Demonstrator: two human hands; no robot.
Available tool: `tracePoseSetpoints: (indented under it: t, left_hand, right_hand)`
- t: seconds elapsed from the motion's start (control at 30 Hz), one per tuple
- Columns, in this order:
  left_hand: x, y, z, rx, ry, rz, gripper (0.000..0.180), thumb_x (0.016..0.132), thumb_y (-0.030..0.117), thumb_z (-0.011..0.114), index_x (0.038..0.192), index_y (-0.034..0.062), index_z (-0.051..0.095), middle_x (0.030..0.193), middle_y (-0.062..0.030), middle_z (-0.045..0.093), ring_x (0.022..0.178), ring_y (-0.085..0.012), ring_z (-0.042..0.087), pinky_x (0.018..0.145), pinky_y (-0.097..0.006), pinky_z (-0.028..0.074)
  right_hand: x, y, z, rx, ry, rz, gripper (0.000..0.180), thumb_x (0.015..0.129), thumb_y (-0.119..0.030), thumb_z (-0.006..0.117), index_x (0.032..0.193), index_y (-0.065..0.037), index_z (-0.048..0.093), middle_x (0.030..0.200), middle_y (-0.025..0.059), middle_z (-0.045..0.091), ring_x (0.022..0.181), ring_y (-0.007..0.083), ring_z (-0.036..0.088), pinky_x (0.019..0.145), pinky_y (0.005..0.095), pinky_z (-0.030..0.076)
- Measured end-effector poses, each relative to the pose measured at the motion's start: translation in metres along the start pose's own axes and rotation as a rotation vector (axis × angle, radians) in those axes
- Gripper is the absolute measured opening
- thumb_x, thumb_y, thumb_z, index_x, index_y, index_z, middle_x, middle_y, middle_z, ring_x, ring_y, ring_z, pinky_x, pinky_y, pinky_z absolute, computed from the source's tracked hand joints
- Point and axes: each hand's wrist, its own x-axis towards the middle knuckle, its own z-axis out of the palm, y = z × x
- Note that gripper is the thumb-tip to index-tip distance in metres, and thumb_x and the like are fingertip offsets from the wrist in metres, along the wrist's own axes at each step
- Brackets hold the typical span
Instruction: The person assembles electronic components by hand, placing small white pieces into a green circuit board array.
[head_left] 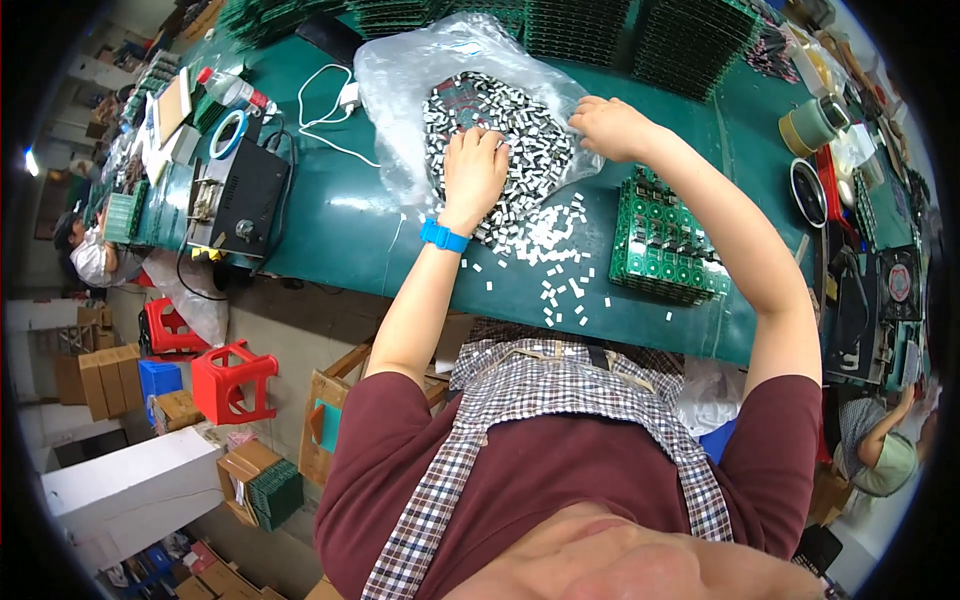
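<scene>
A clear plastic bag (395, 80) lies opened out on the green table, with a heap of small black-and-white rectangular parts (530, 130) in its mouth. My left hand (475, 172) rests palm down on the left side of this heap, fingers stretched forward and slightly apart. At the bag's right edge, my right hand (612, 128) has its fingers bent together on the plastic film. Loose white pieces (548, 238) have spilled toward the table's near edge. Below my right hand sits a stack of green circuit boards (665, 240) with dark components on top.
Tall stacks of green boards (690, 45) line the table's back. A black control box (245, 195), a plastic bottle (238, 90) and a white cable (310, 110) lie left. A green-grey cup (815, 125) stands right. Red stools (235, 383) are on the floor; other people sit at both sides.
</scene>
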Motion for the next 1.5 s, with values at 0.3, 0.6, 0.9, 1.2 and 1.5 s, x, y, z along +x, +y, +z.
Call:
tracePoseSetpoints:
  t: [0.3, 0.6, 0.9, 1.2, 1.5]
  left_hand:
    - [0.019, -0.018, -0.015, -0.222, -0.025, 0.021, 0.016, 0.076, 0.024, 0.069, 0.083, 0.0096, 0.070, 0.103, -0.0072, 0.062, 0.101, -0.0264, 0.054, 0.085, -0.040, 0.039]
    - [0.010, 0.024, -0.033, -0.429, -0.009, -0.134, 0.016, 0.080, 0.002, 0.062, 0.095, 0.0005, 0.067, 0.084, -0.0108, 0.067, 0.075, -0.0165, 0.063, 0.069, -0.028, 0.048]
    - [-0.021, 0.111, -0.082, -1.758, -0.743, -0.570, 0.014, 0.084, 0.006, 0.064, 0.091, 0.0038, 0.053, 0.080, -0.0039, 0.061, 0.074, -0.0125, 0.061, 0.067, -0.024, 0.050]
    - [-0.046, 0.140, -0.076, -1.581, -0.573, -0.543, 0.012, 0.087, 0.006, 0.061, 0.095, -0.0015, 0.057, 0.084, -0.0058, 0.062, 0.079, -0.0113, 0.061, 0.071, -0.023, 0.050]
    - [-0.070, 0.146, -0.067, -1.409, -0.358, -0.359, 0.009, 0.080, 0.002, 0.066, 0.088, -0.0015, 0.064, 0.086, -0.0089, 0.064, 0.077, -0.0149, 0.061, 0.070, -0.026, 0.049]
  right_hand:
    - [-0.083, -0.027, -0.050, 0.310, 0.290, -0.038, 0.032, 0.081, -0.016, 0.062, 0.110, -0.003, 0.057, 0.113, 0.0135, 0.057, 0.110, 0.0310, 0.052, 0.093, 0.0390, 0.042]
    - [-0.145, -0.084, -0.062, 0.686, 0.544, 0.015, 0.024, 0.080, -0.009, 0.064, 0.103, -0.006, 0.060, 0.101, 0.0115, 0.061, 0.093, 0.0295, 0.060, 0.079, 0.0351, 0.049]
    - [-0.161, -0.107, -0.033, 0.958, 0.623, 0.065, 0.032, 0.074, -0.001, 0.068, 0.106, -0.004, 0.062, 0.096, 0.0087, 0.062, 0.084, 0.0212, 0.061, 0.072, 0.0296, 0.050]
    - [-0.175, -0.116, -0.011, 1.198, 0.656, 0.224, 0.015, 0.075, -0.002, 0.071, 0.087, 0.000, 0.063, 0.084, 0.0088, 0.062, 0.075, 0.0163, 0.063, 0.064, 0.0258, 0.053]
    - [-0.182, -0.122, -0.013, 0.972, 0.731, 0.224, 0.017, 0.068, 0.001, 0.073, 0.083, 0.000, 0.065, 0.081, 0.0099, 0.063, 0.074, 0.0184, 0.063, 0.062, 0.0266, 0.051]
